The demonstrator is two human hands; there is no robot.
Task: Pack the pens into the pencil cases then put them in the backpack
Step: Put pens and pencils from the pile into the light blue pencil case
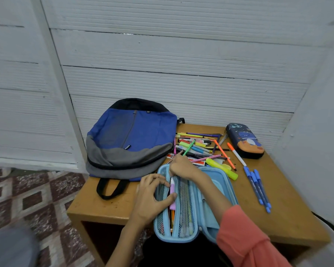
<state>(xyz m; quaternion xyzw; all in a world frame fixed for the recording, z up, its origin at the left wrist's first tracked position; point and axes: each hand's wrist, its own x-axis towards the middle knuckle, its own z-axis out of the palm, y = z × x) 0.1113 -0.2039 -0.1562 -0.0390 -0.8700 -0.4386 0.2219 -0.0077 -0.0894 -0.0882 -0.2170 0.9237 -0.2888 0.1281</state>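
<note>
Entry: the light-blue pencil case (214,176) lies open at the near edge of the counter (287,199), long axis running near to far. A pink pen (172,187) lies in its left half, parallel to that axis, between the mesh pockets.

The left hand (152,195) pinches the pen between thumb and curled fingers. The right hand (181,166) is curled over the pen's far end. Its fingertips are hidden, so I cannot tell whether it grips.

The pile of loose pens (199,149) sits just beyond the case. The backpack (131,135) lies flat at far left. The dark pencil case (245,140) lies at far right. A sleeve (245,237) hides the open case's near right corner.
</note>
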